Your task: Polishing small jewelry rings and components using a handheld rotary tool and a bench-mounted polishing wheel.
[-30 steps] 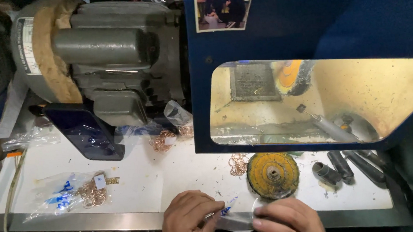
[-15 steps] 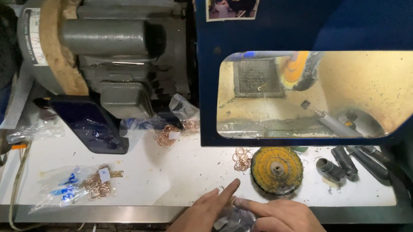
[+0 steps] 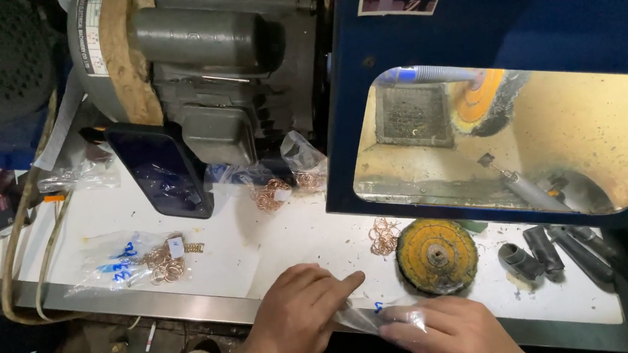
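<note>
1. The left hand [image 3: 294, 314] and right hand [image 3: 442, 330] share one grip on a small clear plastic bag [image 3: 379, 316] at the near edge of the tabletop [image 3: 296, 237]. The left fingers are laid flat along its left end; the right fingers are clenched on its right end.
2. The bag lies just over the near rim, between the two hands, with a blue mark on it. It looks empty, though the film is too crumpled to be sure.
3. Just beyond the bag, a small heap of copper-coloured rings [image 3: 383, 236] lies loose on the tabletop, touching no hand. To its right lies a flat yellow buffing wheel [image 3: 437, 255].
4. Further right, near the tabletop's right end, lie several dark metal sleeves [image 3: 544, 252].
5. To the left, another clear bag with rings and a tag [image 3: 139, 259] lies flat, already filled. More rings in bags [image 3: 274, 190] lie at the far side by the motor [image 3: 196, 67], beside a dark phone [image 3: 159, 169] leaning against it.
6. As things lie, some rings are bagged and one heap is still loose; the bag in hand holds nothing that I can make out.
7. Behind the blue guard [image 3: 503, 30], a lit opening shows an orange polishing wheel [image 3: 482, 98].
</note>
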